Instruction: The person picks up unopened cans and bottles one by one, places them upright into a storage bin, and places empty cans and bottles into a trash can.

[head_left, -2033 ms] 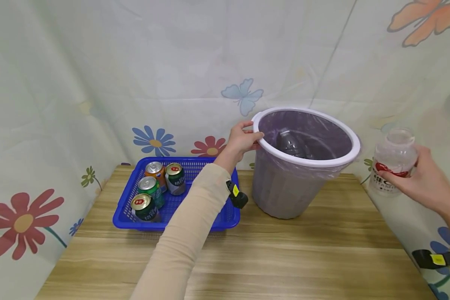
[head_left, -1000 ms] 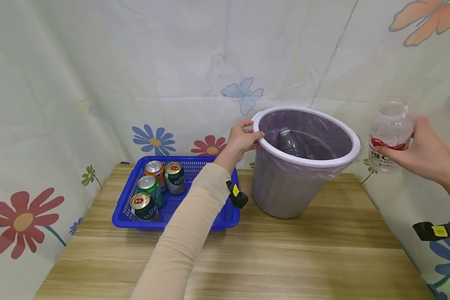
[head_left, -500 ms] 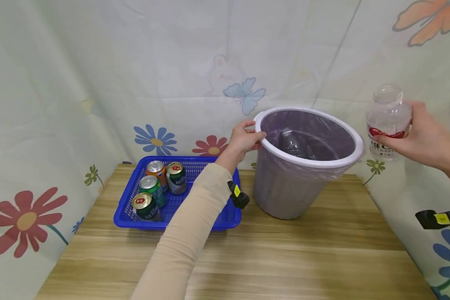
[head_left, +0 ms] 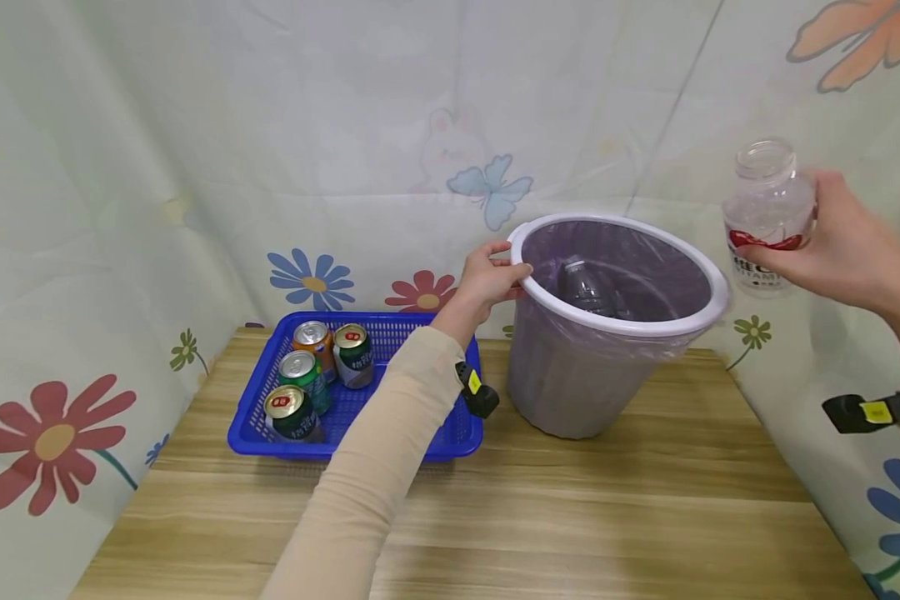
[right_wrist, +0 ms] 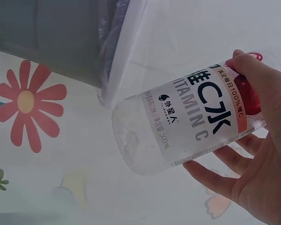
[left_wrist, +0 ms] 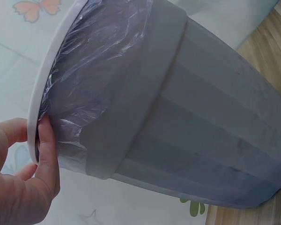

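My left hand (head_left: pixel 486 283) pinches the white rim of a grey trash bin (head_left: pixel 573 375), thumb on one side and fingers on the other in the left wrist view. A thin purple bag (left_wrist: pixel 96 79) lines the bin, which leans a little to the right. Inside lies a dark-looking plastic bottle (head_left: pixel 583 287). To the right of the bin, above rim height, my right hand (head_left: pixel 855 250) grips a clear plastic bottle (head_left: pixel 768 221) with a red and white label. That bottle is upright and has no cap; its base shows in the right wrist view.
A blue plastic basket (head_left: pixel 352 450) stands left of the bin, behind my left forearm. Several drink cans stand in its left part, among them an orange can (head_left: pixel 312 343) and a green can (head_left: pixel 303 379). The wooden table (head_left: pixel 570 517) ends at a flower-printed curtain (head_left: pixel 375 150).
My right hand has raised the clear bottle from beside the table's right edge and brought it slightly left, nearer the bin. My left hand and the bin stay in place.
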The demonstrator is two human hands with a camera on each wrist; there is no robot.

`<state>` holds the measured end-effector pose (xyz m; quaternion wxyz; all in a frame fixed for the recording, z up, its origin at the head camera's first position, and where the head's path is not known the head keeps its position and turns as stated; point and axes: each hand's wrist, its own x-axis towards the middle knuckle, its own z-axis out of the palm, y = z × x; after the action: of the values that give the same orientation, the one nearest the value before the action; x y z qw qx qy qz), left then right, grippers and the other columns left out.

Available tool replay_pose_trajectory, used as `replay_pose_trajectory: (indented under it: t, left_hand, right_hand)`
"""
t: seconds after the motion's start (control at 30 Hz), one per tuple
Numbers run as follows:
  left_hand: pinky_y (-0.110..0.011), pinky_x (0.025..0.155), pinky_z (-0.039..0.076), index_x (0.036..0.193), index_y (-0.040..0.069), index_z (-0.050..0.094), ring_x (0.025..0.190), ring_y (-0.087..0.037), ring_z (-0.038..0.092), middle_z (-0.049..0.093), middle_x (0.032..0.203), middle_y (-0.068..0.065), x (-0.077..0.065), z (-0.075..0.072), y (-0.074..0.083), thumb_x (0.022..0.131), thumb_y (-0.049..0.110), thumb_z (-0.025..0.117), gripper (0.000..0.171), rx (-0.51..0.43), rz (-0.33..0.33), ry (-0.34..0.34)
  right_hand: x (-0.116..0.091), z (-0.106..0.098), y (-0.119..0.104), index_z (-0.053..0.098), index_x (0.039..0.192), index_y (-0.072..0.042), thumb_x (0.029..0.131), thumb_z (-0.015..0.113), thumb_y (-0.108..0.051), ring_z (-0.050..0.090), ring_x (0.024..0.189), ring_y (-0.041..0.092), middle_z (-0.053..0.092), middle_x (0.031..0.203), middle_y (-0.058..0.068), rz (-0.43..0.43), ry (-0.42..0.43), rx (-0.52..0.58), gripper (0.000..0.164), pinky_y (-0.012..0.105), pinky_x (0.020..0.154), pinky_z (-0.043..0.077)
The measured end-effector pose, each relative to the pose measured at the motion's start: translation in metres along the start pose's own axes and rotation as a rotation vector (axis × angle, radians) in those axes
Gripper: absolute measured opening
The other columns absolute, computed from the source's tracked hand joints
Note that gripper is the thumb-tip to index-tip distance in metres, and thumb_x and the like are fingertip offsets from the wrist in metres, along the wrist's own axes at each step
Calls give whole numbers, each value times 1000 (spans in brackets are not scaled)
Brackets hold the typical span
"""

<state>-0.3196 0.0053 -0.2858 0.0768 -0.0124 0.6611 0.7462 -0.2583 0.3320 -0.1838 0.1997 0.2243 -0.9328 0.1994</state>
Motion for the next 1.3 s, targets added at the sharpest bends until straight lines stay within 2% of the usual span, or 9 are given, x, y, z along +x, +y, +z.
replay_pose_trajectory:
  t: [0.17,0.37,0.6,0.7,0.83,0.97,1.03,1.1,1.3]
  left_hand:
    - [-27,65,57,131,11,46,74,-19,65,56,104,-10,0,0,-1,83,5,66,52,1,-1,2]
    - [-27,65,57,131,11,45,76,-19,65,55,105,-10,0,0,-1,83,5,66,53,0,0,1]
    - [-27,66,57,132,11,44,78,-19,65,54,106,-10,-1,-1,0,83,6,66,54,8,-2,0]
    - [-27,65,57,131,11,45,77,-19,65,55,105,-10,-1,-1,1,83,5,66,53,5,2,4]
    - [-29,67,57,131,11,45,76,-19,65,55,105,-10,-1,-1,0,83,5,66,53,5,0,4]
    - [-29,68,57,131,11,45,76,-19,65,55,105,-11,-1,-3,-1,83,5,66,53,11,2,7]
    - [-28,67,57,131,11,45,76,-19,65,55,106,-11,-1,-3,-1,83,6,66,53,13,5,9]
    - [-27,65,57,131,11,45,76,-19,65,55,106,-11,0,-3,-1,83,6,66,53,15,8,12]
    - [-27,65,57,131,10,45,76,-18,65,55,106,-11,0,-3,0,83,5,66,53,19,7,13]
  right_hand:
    - [7,-3,-7,48,123,-11,69,79,-9,45,83,-6,49,101,-14,4,-7,-35,62,1,64,32]
    - [15,-5,-14,48,122,-11,69,79,-11,47,79,-4,52,101,-6,-11,-17,-57,61,1,64,34]
    - [25,-6,-23,47,118,-12,69,80,-12,50,79,-2,53,96,-8,-16,-20,-32,60,4,65,36]
    - [30,-7,-28,47,118,-11,69,80,-14,49,78,-2,56,98,-1,-19,-25,-45,59,6,64,37]
    - [36,-6,-35,46,120,-6,70,79,-20,48,75,-2,60,100,13,7,-46,-100,61,15,61,37]
    - [41,-2,-41,35,130,2,73,76,-24,55,90,26,55,108,25,30,-77,-116,74,38,72,44]
    - [44,0,-44,26,135,5,75,75,-24,51,97,40,49,114,29,41,-97,-104,83,51,78,42]
    - [48,2,-47,19,138,6,76,74,-24,47,101,46,44,118,32,49,-117,-89,88,61,82,38]
    - [58,5,-53,14,141,5,78,72,-27,45,105,47,40,123,33,57,-156,-84,91,64,87,36]
